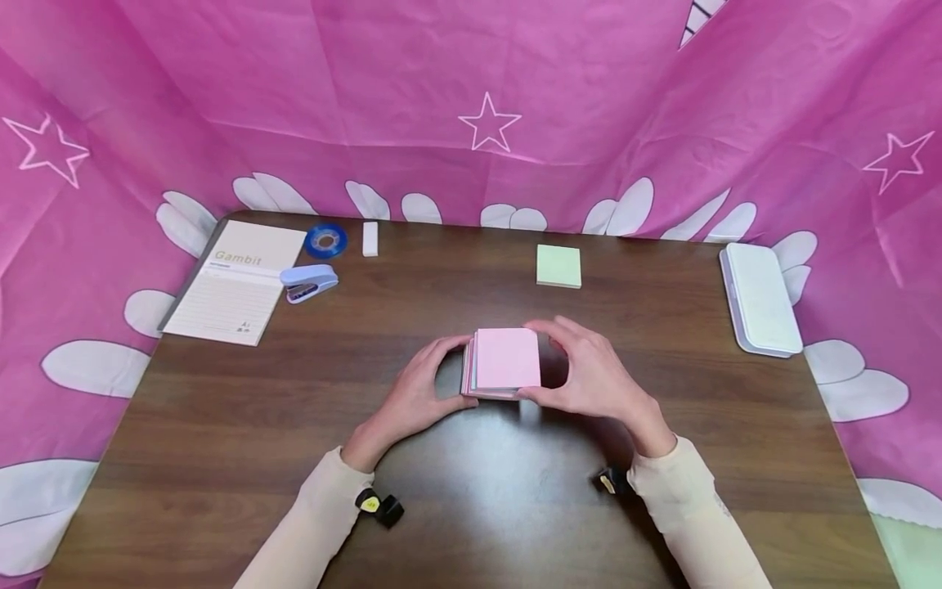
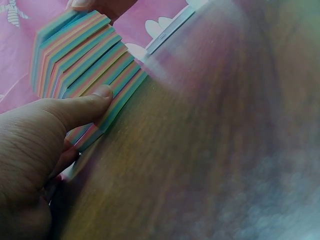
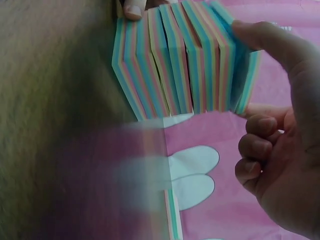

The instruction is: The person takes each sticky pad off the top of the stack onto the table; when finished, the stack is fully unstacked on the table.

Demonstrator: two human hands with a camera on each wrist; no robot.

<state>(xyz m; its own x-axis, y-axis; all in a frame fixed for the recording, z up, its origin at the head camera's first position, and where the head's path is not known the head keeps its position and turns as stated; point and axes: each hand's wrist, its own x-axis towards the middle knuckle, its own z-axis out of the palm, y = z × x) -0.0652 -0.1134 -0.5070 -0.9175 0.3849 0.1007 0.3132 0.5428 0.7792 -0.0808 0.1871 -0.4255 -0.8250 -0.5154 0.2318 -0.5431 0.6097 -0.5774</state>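
From the head view, a thick square stack of pastel sticky notes with a pink top sheet [image 1: 504, 361] sits mid-table on the dark wooden table [image 1: 221, 442], gripped between the left hand [image 1: 415, 397] and right hand [image 1: 592, 378]. A pale green sticky pad [image 1: 559, 266] lies farther back.

In the left wrist view, the left thumb presses the stack's striped edge [image 2: 85, 65].

In the right wrist view, the right hand's thumb [image 3: 270, 42] holds the fanned layers [image 3: 185, 60].

Both hands meet at the middle, fingers curled inward.

The left hand [image 1: 412, 397] comes in from the lower left, thumb [image 2: 82, 107] stretched forward and pressing, the other fingers tucked beneath. The right hand [image 1: 592, 380] arches opposite, thumb [image 3: 272, 42] extended on top, remaining fingers [image 3: 255, 145] curled toward the palm. Cream sleeves [image 1: 309, 523] cover both forearms.
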